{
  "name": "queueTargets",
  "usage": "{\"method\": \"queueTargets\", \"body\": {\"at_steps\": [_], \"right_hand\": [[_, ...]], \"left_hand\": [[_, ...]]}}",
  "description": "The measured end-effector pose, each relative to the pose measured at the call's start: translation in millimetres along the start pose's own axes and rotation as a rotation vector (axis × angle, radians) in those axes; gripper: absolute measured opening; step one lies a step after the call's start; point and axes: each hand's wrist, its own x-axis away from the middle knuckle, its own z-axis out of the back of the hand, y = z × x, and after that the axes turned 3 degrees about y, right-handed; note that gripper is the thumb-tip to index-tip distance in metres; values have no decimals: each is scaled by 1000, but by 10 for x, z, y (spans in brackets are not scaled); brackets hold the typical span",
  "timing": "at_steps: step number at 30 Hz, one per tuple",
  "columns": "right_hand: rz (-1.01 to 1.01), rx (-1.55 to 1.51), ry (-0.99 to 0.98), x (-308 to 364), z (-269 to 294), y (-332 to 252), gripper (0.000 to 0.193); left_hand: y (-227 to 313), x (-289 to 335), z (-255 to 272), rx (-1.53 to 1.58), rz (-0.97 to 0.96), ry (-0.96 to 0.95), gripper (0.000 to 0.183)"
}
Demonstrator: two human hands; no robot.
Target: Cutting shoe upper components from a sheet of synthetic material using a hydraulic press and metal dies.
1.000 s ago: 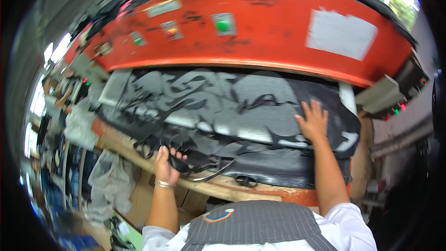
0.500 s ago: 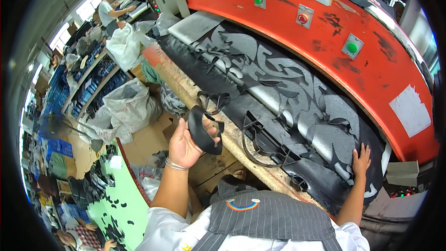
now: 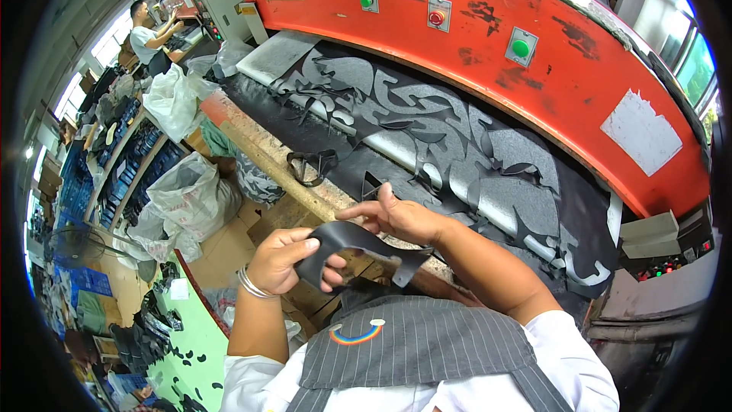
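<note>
My left hand grips a curved black cut piece of sheet material by its left end, thumb on top. The piece arches in front of my apron, its free end hanging to the right. Just beyond it is my right hand, fingers stretched toward the left and thumb raised, holding nothing; whether it touches the piece I cannot tell. Farther left, a dark strip-shaped cutting die rests on the worn board edge. A second die is mostly hidden behind my right hand.
A grey-and-black sheet with cut-outs covers the bed beneath a red machine beam bearing buttons. White sacks and shelves stand left. Small black pieces lie on a green table. A co-worker stands at the far left.
My right hand has left the sheet on the right and come over beside the black piece. My left hand has brought the piece lower and turned it. The view has shifted right.
</note>
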Motion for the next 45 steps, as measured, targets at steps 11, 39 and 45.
{"method": "queueTargets", "body": {"at_steps": [11, 39, 45], "right_hand": [[23, -326, -85, 144, 14, 90, 106], [607, 1712, 524, -1534, 1410, -2719, 48], [-600, 1590, -345, -710, 457, -821, 66]], "left_hand": [[-114, 364, 241, -69, -112, 102, 37], [-1464, 732, 1004, 383, -462, 886, 26], [-2945, 1072, 1366, 737, -419, 1417, 47]]}}
